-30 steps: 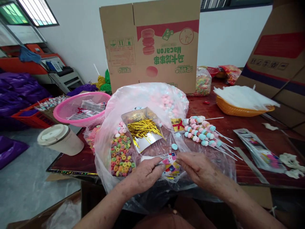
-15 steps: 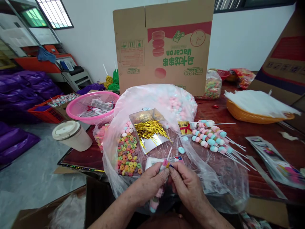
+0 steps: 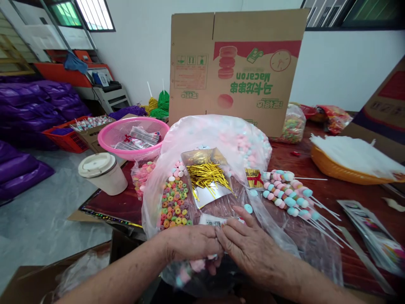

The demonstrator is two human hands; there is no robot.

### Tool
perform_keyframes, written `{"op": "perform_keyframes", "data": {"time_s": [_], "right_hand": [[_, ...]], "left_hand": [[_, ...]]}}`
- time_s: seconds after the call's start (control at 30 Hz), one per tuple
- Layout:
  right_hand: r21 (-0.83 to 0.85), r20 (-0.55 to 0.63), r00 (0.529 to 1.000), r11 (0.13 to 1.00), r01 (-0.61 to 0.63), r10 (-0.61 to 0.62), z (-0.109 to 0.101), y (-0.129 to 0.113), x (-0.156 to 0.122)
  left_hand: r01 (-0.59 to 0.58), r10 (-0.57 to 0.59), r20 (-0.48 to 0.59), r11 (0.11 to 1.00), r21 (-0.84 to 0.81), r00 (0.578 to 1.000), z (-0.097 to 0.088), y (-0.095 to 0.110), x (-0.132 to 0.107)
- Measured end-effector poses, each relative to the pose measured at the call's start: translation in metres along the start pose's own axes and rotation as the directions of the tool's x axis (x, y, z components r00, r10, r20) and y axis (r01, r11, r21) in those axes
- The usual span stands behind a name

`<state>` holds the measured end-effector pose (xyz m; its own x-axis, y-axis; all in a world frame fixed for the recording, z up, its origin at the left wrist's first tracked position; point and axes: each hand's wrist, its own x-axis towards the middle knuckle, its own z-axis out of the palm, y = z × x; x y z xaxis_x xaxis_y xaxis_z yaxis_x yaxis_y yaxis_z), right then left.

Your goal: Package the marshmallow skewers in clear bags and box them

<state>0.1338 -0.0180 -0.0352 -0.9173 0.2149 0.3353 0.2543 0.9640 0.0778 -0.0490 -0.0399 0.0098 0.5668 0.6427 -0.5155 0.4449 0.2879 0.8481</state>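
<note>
My left hand (image 3: 189,243) is curled round a bagged candy skewer (image 3: 198,266) whose pink and blue pieces show below my fingers. My right hand (image 3: 249,247) lies beside it, fingertips pinched against the left hand at the top of the packet. Both hands rest on a big clear plastic bag (image 3: 221,139) of pastel candies. On that bag lie a pile of gold twist ties (image 3: 207,175) and coloured ring candies (image 3: 174,202). Finished candy skewers (image 3: 287,192) lie to the right.
A pink basket (image 3: 133,137) of packed skewers and a lidded paper cup (image 3: 103,173) stand left. A Macaron carton (image 3: 237,69) stands behind. An orange basket (image 3: 348,166) of white sticks and printed bags (image 3: 373,240) are right. The table edge (image 3: 104,217) is near left.
My hands dropped lower and closer to me with the packet; the stick tip that showed above my fingers is now hidden. The camera view shifted left.
</note>
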Motion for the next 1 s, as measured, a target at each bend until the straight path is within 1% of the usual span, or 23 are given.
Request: {"op": "perform_keyframes", "data": {"time_s": [0.03, 0.07, 0.1, 0.13, 0.17, 0.2, 0.23, 0.27, 0.3, 0.33, 0.37, 0.4, 0.43, 0.47, 0.5, 0.53, 0.57, 0.6, 0.67, 0.73, 0.83, 0.93, 1.0], "right_hand": [[0.018, 0.022, 0.999, 1.000, -0.026, 0.025, 0.005, -0.002, -0.001], [0.059, 0.047, 0.996, 0.996, -0.073, 0.070, 0.010, -0.005, -0.002], [0.134, 0.078, 0.987, 0.979, -0.151, 0.142, 0.014, -0.008, -0.001], [0.247, 0.112, 0.964, 0.933, -0.260, 0.239, 0.016, -0.011, 0.000], [0.392, 0.170, 0.923, 0.836, -0.384, 0.344, 0.016, -0.013, 0.002], [0.544, 0.253, 0.860, 0.671, -0.504, 0.442, 0.015, -0.015, 0.005], [0.668, 0.363, 0.784, 0.446, -0.596, 0.504, 0.011, -0.016, 0.009], [0.737, 0.483, 0.715, 0.206, -0.643, 0.506, 0.007, -0.014, 0.014], [0.752, 0.582, 0.673, 0.012, -0.659, 0.457, 0.002, -0.009, 0.019], [0.740, 0.636, 0.657, -0.077, -0.668, 0.405, -0.002, -0.002, 0.025], [0.726, 0.654, 0.654, -0.073, -0.684, 0.380, -0.005, 0.009, 0.031], [0.714, 0.643, 0.656, 0.002, -0.700, 0.396, -0.005, 0.022, 0.038], [0.686, 0.594, 0.662, 0.142, -0.714, 0.458, -0.002, 0.037, 0.045], [0.646, 0.522, 0.652, 0.244, -0.723, 0.549, 0.005, 0.053, 0.052], [0.592, 0.429, 0.625, 0.320, -0.740, 0.653, 0.014, 0.068, 0.060], [0.527, 0.340, 0.591, 0.373, -0.764, 0.731, 0.026, 0.082, 0.067], [0.479, 0.290, 0.568, 0.397, -0.783, 0.771, 0.038, 0.094, 0.074], [0.432, 0.252, 0.550, 0.416, -0.800, 0.796, 0.050, 0.103, 0.080], [0.372, 0.215, 0.539, 0.442, -0.816, 0.815, 0.068, 0.113, 0.088], [0.345, 0.183, 0.548, 0.469, -0.813, 0.816, 0.073, 0.117, 0.089], [0.353, 0.143, 0.572, 0.498, -0.792, 0.808, 0.058, 0.111, 0.079], [0.436, 0.182, 0.613, 0.496, -0.751, 0.769, 0.034, 0.085, 0.065], [0.615, 0.250, 0.667, 0.417, -0.670, 0.702, 0.023, 0.057, 0.059]], "left_hand": [[-0.008, 0.007, 0.005, 0.985, 0.174, 1.000, -0.003, -0.002, -0.001], [-0.029, 0.038, -0.018, 0.928, 0.371, 0.999, -0.004, -0.004, 0.000], [-0.057, 0.102, -0.047, 0.822, 0.567, 0.994, -0.005, -0.008, 0.000], [-0.086, 0.195, -0.065, 0.675, 0.733, 0.979, -0.005, -0.012, 0.002], [-0.101, 0.297, -0.067, 0.516, 0.850, 0.952, -0.005, -0.017, 0.003], [-0.103, 0.393, -0.059, 0.379, 0.920, 0.918, -0.004, -0.022, 0.004], [-0.100, 0.477, -0.049, 0.282, 0.954, 0.877, -0.004, -0.027, 0.005], [-0.101, 0.557, -0.045, 0.228, 0.968, 0.829, -0.003, -0.033, 0.005], [-0.104, 0.637, -0.063, 0.221, 0.970, 0.769, -0.002, -0.038, 0.005], [-0.111, 0.703, -0.114, 0.266, 0.957, 0.702, -0.002, -0.043, 0.004], [-0.126, 0.743, -0.203, 0.361, 0.924, 0.637, -0.002, -0.047, 0.004], [-0.154, 0.747, -0.327, 0.494, 0.856, 0.579, -0.002, -0.051, 0.004], [-0.185, 0.698, -0.483, 0.650, 0.737, 0.529, -0.003, -0.054, 0.004], [-0.221, 0.585, -0.644, 0.800, 0.557, 0.493, -0.004, -0.057, 0.005], [-0.254, 0.407, -0.777, 0.913, 0.320, 0.481, -0.005, -0.058, 0.007], [-0.284, 0.188, -0.851, 0.958, 0.049, 0.490, -0.007, -0.059, 0.009], [-0.310, -0.027, -0.862, 0.927, -0.211, 0.506, -0.008, -0.059, 0.011], [-0.336, -0.203, -0.825, 0.842, -0.422, 0.528, -0.010, -0.059, 0.014], [-0.381, -0.399, -0.717, 0.645, -0.662, 0.571, -0.013, -0.058, 0.018], [-0.422, -0.448, -0.676, 0.544, -0.726, 0.585, -0.016, -0.058, 0.020], [-0.451, -0.442, -0.676, 0.515, -0.729, 0.589, -0.018, -0.058, 0.023], [-0.450, -0.405, -0.677, 0.524, -0.723, 0.615, -0.016, -0.054, 0.027], [-0.434, -0.385, -0.678, 0.550, -0.714, 0.626, -0.013, -0.049, 0.032]]}}
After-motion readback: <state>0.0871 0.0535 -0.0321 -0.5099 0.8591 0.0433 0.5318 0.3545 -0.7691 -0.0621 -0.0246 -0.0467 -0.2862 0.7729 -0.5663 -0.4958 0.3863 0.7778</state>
